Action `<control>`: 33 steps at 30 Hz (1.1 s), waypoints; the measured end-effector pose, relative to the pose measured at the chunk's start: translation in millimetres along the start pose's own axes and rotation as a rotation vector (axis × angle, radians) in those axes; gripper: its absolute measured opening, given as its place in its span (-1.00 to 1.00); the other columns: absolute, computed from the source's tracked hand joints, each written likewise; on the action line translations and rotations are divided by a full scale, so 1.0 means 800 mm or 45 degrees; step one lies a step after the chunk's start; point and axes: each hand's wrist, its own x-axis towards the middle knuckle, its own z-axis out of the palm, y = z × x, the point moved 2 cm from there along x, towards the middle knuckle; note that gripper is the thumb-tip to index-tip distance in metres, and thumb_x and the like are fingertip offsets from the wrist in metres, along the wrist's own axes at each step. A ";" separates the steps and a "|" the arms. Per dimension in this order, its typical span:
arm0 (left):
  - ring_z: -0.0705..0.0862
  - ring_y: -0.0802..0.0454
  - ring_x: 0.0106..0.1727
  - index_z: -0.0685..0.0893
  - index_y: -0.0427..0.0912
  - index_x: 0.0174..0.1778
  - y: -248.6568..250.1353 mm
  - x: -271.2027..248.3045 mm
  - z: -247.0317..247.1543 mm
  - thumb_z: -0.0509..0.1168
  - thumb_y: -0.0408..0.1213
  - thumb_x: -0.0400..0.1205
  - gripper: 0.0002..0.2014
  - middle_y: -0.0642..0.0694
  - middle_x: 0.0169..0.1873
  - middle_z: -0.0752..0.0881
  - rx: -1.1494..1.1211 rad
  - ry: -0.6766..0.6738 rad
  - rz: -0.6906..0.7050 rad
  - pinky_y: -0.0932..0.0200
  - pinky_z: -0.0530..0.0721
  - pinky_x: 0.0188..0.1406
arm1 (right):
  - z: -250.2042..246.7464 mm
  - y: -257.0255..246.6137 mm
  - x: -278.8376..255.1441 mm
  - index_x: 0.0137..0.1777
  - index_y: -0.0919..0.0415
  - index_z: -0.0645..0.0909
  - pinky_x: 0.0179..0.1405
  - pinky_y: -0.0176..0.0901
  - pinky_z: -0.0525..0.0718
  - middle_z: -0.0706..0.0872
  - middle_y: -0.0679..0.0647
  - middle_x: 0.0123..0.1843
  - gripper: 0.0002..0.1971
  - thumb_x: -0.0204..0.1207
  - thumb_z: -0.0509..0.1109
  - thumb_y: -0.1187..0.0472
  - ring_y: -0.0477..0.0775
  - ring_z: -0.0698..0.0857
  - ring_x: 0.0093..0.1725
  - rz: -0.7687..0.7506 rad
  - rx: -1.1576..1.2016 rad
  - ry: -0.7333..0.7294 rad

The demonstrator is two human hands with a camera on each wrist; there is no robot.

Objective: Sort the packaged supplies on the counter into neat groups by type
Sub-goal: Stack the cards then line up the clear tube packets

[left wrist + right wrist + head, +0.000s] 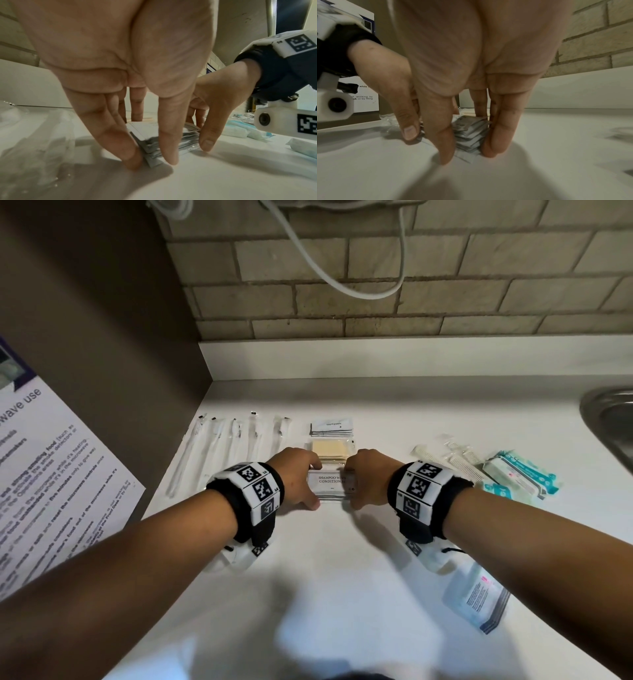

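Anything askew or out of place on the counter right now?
Yes. The shampoo sachet stack, pressed between the left hand and right hand, is fanned, its edges stepped rather than flush. Right of it, combs and teal packets lie in a loose, overlapping heap.

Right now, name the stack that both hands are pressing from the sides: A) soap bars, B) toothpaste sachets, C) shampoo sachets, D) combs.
C: the stack between the left hand and the right hand has a top label that begins SHAMPOO.
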 end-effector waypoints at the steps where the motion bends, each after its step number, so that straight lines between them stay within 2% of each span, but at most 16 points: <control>1: 0.67 -0.04 0.20 0.55 -0.07 0.42 -0.001 -0.002 -0.001 0.67 -0.13 0.25 -0.21 -0.05 0.25 0.67 -0.001 0.000 -0.002 0.12 0.64 0.23 | 0.000 0.000 -0.001 0.09 0.22 0.68 -0.10 -0.13 0.70 0.72 0.11 0.01 -0.54 0.22 0.62 0.04 0.15 0.71 -0.02 -0.003 0.006 0.006; 3: 0.67 -0.03 0.19 0.56 -0.05 0.40 -0.001 -0.004 -0.001 0.67 -0.13 0.24 -0.22 -0.04 0.25 0.66 0.003 0.003 -0.005 0.12 0.64 0.22 | 0.000 0.002 -0.005 0.10 0.23 0.67 -0.15 -0.15 0.68 0.71 0.10 -0.01 -0.53 0.22 0.62 0.04 0.13 0.70 -0.04 -0.002 0.025 0.015; 5: 0.65 -0.02 0.21 0.54 -0.03 0.41 0.003 -0.008 -0.003 0.66 -0.10 0.25 -0.21 -0.03 0.26 0.63 0.028 0.014 -0.003 0.10 0.62 0.24 | -0.002 0.004 -0.010 0.15 0.22 0.64 -0.13 -0.16 0.65 0.66 0.09 0.00 -0.52 0.26 0.60 0.05 0.13 0.69 0.02 0.002 0.043 0.031; 8: 0.63 -0.02 0.19 0.50 0.00 0.43 0.010 -0.015 -0.009 0.63 -0.04 0.26 -0.20 0.02 0.23 0.57 0.118 0.043 0.002 0.04 0.62 0.23 | -0.006 0.013 -0.024 0.43 0.21 0.46 0.18 -0.09 0.62 0.57 0.14 0.24 -0.34 0.34 0.55 0.06 0.15 0.59 0.27 -0.008 0.098 0.096; 10: 0.64 -0.02 0.15 0.49 0.03 0.44 0.018 -0.019 -0.018 0.61 0.01 0.26 -0.20 0.06 0.19 0.54 0.197 0.069 0.011 0.07 0.64 0.14 | -0.014 0.024 -0.036 0.53 0.16 0.38 0.26 -0.10 0.59 0.54 0.12 0.32 -0.27 0.38 0.53 0.03 0.14 0.58 0.32 -0.005 0.181 0.153; 12: 0.63 -0.04 0.18 0.47 0.04 0.45 0.034 -0.021 -0.032 0.59 0.08 0.30 -0.20 0.05 0.23 0.51 0.280 0.089 0.021 0.10 0.61 0.09 | -0.024 0.042 -0.047 0.52 0.13 0.40 0.26 -0.13 0.55 0.56 0.08 0.34 -0.28 0.38 0.54 -0.03 0.10 0.58 0.33 0.011 0.226 0.184; 14: 0.60 -0.04 0.25 0.47 0.05 0.47 0.057 -0.019 -0.045 0.54 0.13 0.36 -0.24 0.02 0.29 0.50 0.308 0.105 0.057 0.10 0.57 0.15 | -0.035 0.064 -0.057 0.46 0.10 0.46 0.19 -0.16 0.55 0.59 0.05 0.34 -0.38 0.42 0.51 -0.04 0.07 0.61 0.26 0.061 0.229 0.189; 16: 0.58 -0.02 0.29 0.51 0.05 0.44 0.087 -0.013 -0.052 0.50 0.16 0.41 -0.31 0.03 0.30 0.54 0.248 0.127 0.137 0.07 0.56 0.25 | -0.046 0.095 -0.069 0.39 0.06 0.52 0.13 -0.17 0.58 0.65 0.01 0.29 -0.51 0.47 0.46 -0.03 0.05 0.65 0.16 0.138 0.213 0.205; 18: 0.59 0.04 0.22 0.56 0.03 0.40 0.120 -0.003 -0.050 0.45 0.17 0.47 -0.39 0.05 0.27 0.60 0.164 0.136 0.244 0.09 0.55 0.24 | -0.055 0.130 -0.082 0.33 0.02 0.56 0.10 -0.18 0.60 0.68 -0.03 0.24 -0.59 0.49 0.42 -0.03 0.02 0.65 0.09 0.237 0.176 0.217; 20: 0.58 0.07 0.09 0.58 0.02 0.38 0.156 0.010 -0.040 0.42 0.14 0.52 -0.45 0.06 0.24 0.62 0.112 0.109 0.333 0.16 0.54 0.11 | -0.061 0.167 -0.093 0.32 0.00 0.56 0.12 -0.17 0.61 0.68 -0.04 0.26 -0.61 0.51 0.39 -0.01 0.01 0.65 0.12 0.349 0.150 0.216; 22: 0.61 0.04 0.12 0.58 0.01 0.39 0.189 0.030 -0.024 0.41 0.10 0.55 -0.49 0.03 0.26 0.61 0.108 0.071 0.394 0.17 0.53 0.08 | -0.065 0.199 -0.101 0.37 0.02 0.55 0.23 -0.13 0.61 0.64 -0.02 0.34 -0.57 0.51 0.38 -0.02 0.04 0.64 0.25 0.441 0.110 0.187; 24: 0.62 -0.02 0.22 0.58 0.02 0.40 0.213 0.054 -0.005 0.38 0.05 0.59 -0.53 -0.03 0.31 0.57 0.109 0.050 0.402 0.15 0.53 0.17 | -0.065 0.221 -0.104 0.43 0.04 0.51 0.33 -0.04 0.59 0.60 0.03 0.41 -0.51 0.52 0.37 -0.08 0.10 0.60 0.35 0.501 0.083 0.153; 28: 0.57 -0.13 0.36 0.51 0.01 0.50 0.243 0.102 0.024 0.30 -0.16 0.66 -0.56 -0.11 0.40 0.47 0.109 -0.022 0.319 0.13 0.52 0.33 | -0.058 0.249 -0.097 0.56 0.01 0.35 0.32 0.05 0.62 0.49 0.10 0.45 -0.34 0.47 0.43 -0.04 0.18 0.54 0.40 0.566 0.111 0.124; 31: 0.51 -0.26 0.40 0.44 0.03 0.56 0.246 0.124 0.037 0.33 -0.10 0.63 -0.46 -0.17 0.42 0.44 0.286 -0.126 0.233 -0.08 0.53 0.41 | -0.046 0.262 -0.084 0.59 0.02 0.26 0.35 0.11 0.59 0.46 0.12 0.45 -0.29 0.46 0.41 -0.06 0.22 0.54 0.40 0.598 0.133 0.064; 33: 0.50 -0.27 0.38 0.47 0.02 0.53 0.249 0.131 0.041 0.33 -0.06 0.63 -0.49 -0.19 0.38 0.46 0.365 -0.156 0.204 -0.16 0.54 0.38 | -0.042 0.269 -0.078 0.55 0.04 0.31 0.31 0.10 0.63 0.55 0.10 0.38 -0.34 0.47 0.37 -0.11 0.19 0.60 0.32 0.600 0.135 0.027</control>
